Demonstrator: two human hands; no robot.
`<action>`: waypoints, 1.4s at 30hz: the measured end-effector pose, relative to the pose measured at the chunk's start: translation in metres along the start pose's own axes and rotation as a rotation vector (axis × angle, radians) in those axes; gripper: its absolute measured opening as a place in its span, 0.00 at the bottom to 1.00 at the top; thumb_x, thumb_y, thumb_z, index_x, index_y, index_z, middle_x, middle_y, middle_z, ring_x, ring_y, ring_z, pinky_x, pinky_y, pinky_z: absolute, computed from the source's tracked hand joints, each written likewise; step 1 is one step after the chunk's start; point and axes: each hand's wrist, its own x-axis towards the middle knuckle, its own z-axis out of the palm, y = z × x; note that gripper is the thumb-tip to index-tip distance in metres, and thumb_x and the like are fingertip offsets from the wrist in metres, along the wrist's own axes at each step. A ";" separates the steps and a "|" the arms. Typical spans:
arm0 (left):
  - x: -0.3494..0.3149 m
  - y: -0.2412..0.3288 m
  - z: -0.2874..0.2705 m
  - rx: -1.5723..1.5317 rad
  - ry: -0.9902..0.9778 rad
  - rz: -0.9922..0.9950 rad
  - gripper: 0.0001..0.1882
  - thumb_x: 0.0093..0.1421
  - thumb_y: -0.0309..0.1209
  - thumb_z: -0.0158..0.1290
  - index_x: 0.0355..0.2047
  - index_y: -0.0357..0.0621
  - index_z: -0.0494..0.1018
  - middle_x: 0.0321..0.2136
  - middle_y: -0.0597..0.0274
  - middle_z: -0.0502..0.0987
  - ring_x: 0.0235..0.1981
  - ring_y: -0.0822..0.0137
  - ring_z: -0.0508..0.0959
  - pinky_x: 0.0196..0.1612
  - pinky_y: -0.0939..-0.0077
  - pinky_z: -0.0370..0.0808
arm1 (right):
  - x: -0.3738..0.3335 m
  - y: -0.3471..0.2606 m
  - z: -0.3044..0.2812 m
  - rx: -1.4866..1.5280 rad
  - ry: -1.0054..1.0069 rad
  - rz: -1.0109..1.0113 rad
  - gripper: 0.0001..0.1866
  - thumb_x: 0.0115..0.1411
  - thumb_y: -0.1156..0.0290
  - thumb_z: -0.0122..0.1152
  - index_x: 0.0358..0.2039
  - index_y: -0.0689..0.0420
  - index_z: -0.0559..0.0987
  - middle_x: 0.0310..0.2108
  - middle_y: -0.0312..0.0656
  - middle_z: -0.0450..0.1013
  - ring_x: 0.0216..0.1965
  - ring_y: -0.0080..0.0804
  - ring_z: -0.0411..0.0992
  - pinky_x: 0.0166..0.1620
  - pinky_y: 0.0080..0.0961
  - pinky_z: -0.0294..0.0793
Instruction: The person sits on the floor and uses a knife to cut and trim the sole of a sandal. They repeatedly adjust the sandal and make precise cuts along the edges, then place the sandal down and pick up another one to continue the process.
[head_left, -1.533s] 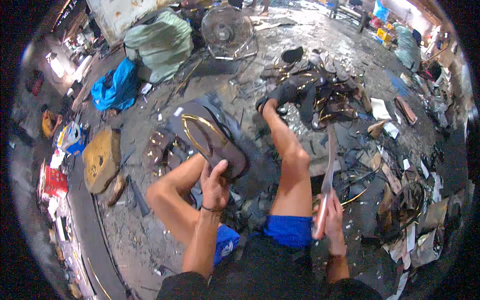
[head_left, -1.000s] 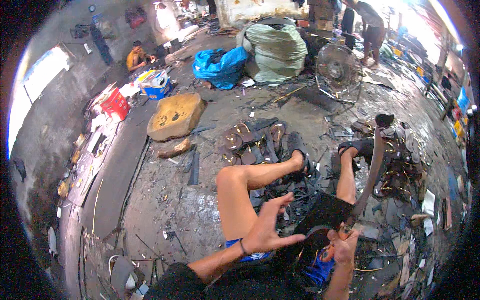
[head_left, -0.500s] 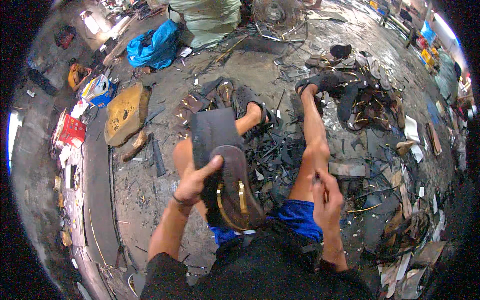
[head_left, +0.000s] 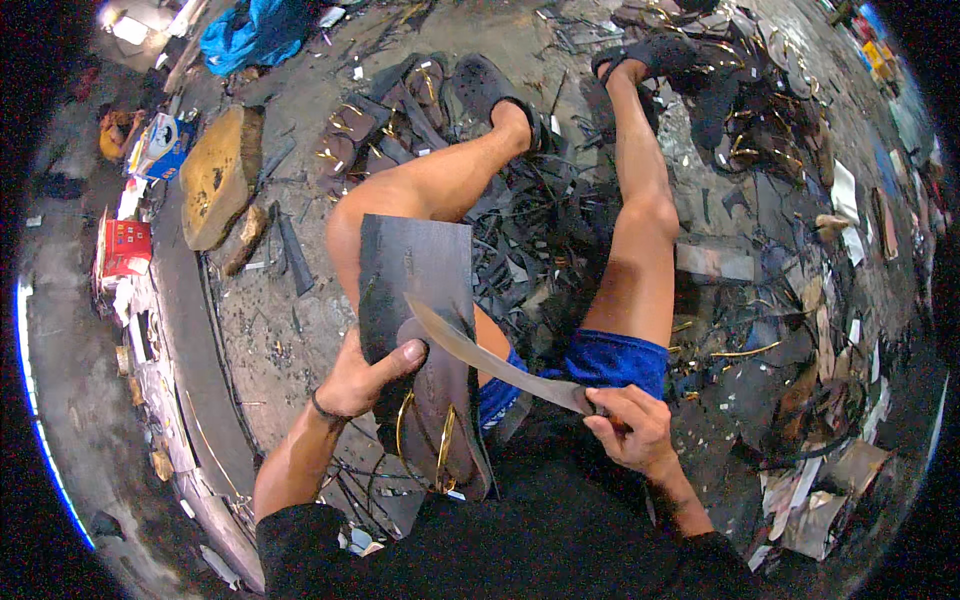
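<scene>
Littered floor [head_left: 280, 365]; left grip [head_left: 362, 380] holds sandal [head_left: 436, 400], sheet [head_left: 420, 258]; right grip [head_left: 633, 428], knife [head_left: 500, 368] across sheet's edge.

Left forearm [head_left: 298, 448] angles up and inward; left hand [head_left: 362, 380] clamped, thumb [head_left: 400, 360] pressed on top, pointing right. Right forearm [head_left: 684, 506] slants up-left; right hand [head_left: 634, 430] in closed grip, fingers curled.

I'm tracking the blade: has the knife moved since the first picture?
Yes, the knife has moved left, away from the grey block on the floor.
</scene>
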 end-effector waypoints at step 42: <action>0.113 0.026 0.136 -1.003 0.098 0.345 0.19 0.65 0.46 0.54 0.46 0.44 0.75 0.40 0.66 0.81 0.40 0.67 0.80 0.45 0.73 0.77 | 0.107 -0.015 0.023 0.025 0.720 -0.156 0.10 0.58 0.70 0.68 0.35 0.61 0.78 0.22 0.43 0.71 0.18 0.33 0.69 0.22 0.28 0.69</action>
